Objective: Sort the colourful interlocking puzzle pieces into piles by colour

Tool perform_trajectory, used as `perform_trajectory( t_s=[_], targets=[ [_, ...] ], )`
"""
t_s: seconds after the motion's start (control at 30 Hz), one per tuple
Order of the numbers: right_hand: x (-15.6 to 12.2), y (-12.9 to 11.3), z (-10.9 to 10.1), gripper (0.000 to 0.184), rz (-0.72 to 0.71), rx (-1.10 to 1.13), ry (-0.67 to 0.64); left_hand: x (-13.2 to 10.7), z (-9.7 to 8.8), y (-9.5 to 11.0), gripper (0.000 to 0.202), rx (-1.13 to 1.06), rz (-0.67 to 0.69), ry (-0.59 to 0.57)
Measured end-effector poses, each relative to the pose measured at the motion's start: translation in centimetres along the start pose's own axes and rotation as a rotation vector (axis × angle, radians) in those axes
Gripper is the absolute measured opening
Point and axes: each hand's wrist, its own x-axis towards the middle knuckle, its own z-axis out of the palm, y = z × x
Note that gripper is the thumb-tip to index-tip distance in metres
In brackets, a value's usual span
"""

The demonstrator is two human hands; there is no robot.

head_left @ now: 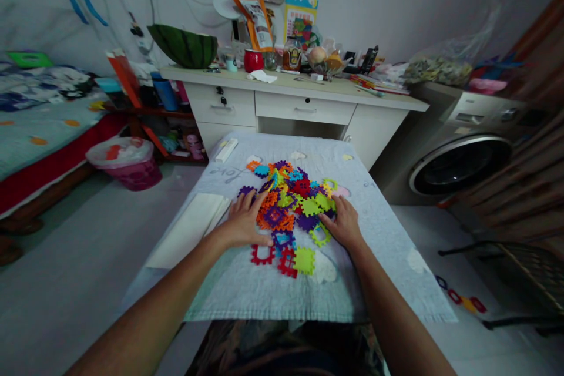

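Observation:
A loose pile of colourful interlocking plastic pieces (275,216) with notched edges lies on the cloth-covered table (388,258). My left hand (244,220) rests against the pile's left side, fingers spread and thumb stretched toward the near pieces. On the right side, my right hand (346,223) lies with its fingers apart, touching the edge of the pile beside some lime-green pieces (312,207). Neither hand grips a piece. Nearest to me are a red square frame (263,261), a red window-like piece (288,270) and a solid lime-green square (304,261).
Folded white paper (187,229) lies left of the pile, with a small white box (226,150) farther back. Behind the table stands a cluttered white desk (304,107). A washing machine (458,147) is at right, a pink bin (132,167) at left, and several pieces (467,304) lie on the floor.

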Motion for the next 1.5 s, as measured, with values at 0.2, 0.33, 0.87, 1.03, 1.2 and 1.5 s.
perform_trajectory(
  t_s=[0.2,0.33,0.87,1.03,1.2,1.5],
  targets=[
    [0.5,-0.9,-0.4,0.071,-0.001,0.064,-0.069,0.1,1.9,0.2,0.133,0.001,0.03,0.027],
    [1.6,-1.8,-0.3,0.074,0.034,0.241,-0.109,1.3,2.3,0.5,0.131,-0.016,0.106,0.077],
    [8.6,-7.4,-1.2,0.047,0.231,0.75,-0.149,2.3,4.5,0.7,0.12,-0.155,0.259,0.351],
    [10.5,-12.0,-1.7,0.044,0.055,0.889,-0.214,2.3,4.7,0.7,0.126,-0.172,0.25,0.398],
    [10.3,-11.8,-3.4,0.04,-0.029,0.965,-0.246,2.2,4.7,0.9,0.124,-0.136,0.219,0.481],
    [5.7,-3.3,-2.1,0.067,0.083,0.346,-0.24,2.4,4.9,0.9,0.116,-0.077,0.108,0.51]
  ],
)
